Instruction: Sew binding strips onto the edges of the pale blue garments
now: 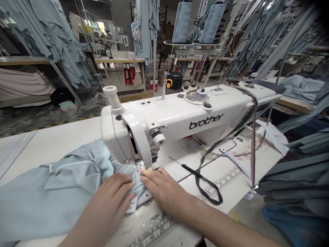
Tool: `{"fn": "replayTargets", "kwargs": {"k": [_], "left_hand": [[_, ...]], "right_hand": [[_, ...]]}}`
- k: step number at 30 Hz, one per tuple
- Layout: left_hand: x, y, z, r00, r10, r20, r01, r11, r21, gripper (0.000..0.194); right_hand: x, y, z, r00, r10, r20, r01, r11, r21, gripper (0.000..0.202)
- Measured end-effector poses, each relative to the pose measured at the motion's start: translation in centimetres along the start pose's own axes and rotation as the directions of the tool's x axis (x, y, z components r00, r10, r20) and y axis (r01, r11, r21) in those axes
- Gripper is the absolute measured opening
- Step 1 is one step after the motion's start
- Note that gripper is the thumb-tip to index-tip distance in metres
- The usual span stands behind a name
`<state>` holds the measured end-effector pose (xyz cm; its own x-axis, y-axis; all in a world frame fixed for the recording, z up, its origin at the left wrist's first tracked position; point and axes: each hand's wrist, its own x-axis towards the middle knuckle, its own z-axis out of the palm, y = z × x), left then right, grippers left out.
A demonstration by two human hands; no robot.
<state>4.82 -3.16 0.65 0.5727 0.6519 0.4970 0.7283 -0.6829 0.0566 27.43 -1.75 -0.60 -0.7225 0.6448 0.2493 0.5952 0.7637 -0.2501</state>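
Observation:
A light blue garment (66, 192) lies bunched on the left of the machine bed, one edge running under the presser foot (140, 165) of a white sewing machine (174, 116). My left hand (113, 192) rests on the cloth just in front of the foot, fingers stretched out and slightly bent. Beside it, my right hand (167, 188) is closed at the garment's edge, its fingertips close to the foot; its thumb is hidden. Between the hands, a small white size label (131, 206) sticks out from under the cloth. The needle tip is hard to make out.
A black-handled awl (190, 169) with a dark cord loop (210, 192) lies right of my right hand. Printed rulers (154, 236) mark the table. Thread cones (182, 22) stand behind the machine. Blue cloth pieces (295, 171) hang at the right. A paper sheet (241, 154) lies near them.

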Motion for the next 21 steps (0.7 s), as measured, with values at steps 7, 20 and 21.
{"fn": "replayTargets", "kwargs": {"k": [7, 20, 21], "left_hand": [[0.6, 0.8, -1.1, 0.992, -0.083, 0.091, 0.092, 0.991, -0.101, 0.02], [1.8, 0.8, -0.2, 0.857, -0.256, 0.447, 0.386, 0.894, -0.229, 0.021], [1.0, 0.8, -1.0, 0.83, -0.29, 0.477, 0.432, 0.874, -0.221, 0.021]], "right_hand": [[-0.2, -0.1, 0.4, 0.997, -0.039, -0.071, 0.038, 0.999, -0.022, 0.045], [-1.8, 0.8, 2.6, 0.972, -0.088, -0.218, 0.073, 0.994, -0.079, 0.054], [-2.8, 1.0, 2.7, 0.967, -0.109, -0.23, 0.087, 0.991, -0.101, 0.061]]}}
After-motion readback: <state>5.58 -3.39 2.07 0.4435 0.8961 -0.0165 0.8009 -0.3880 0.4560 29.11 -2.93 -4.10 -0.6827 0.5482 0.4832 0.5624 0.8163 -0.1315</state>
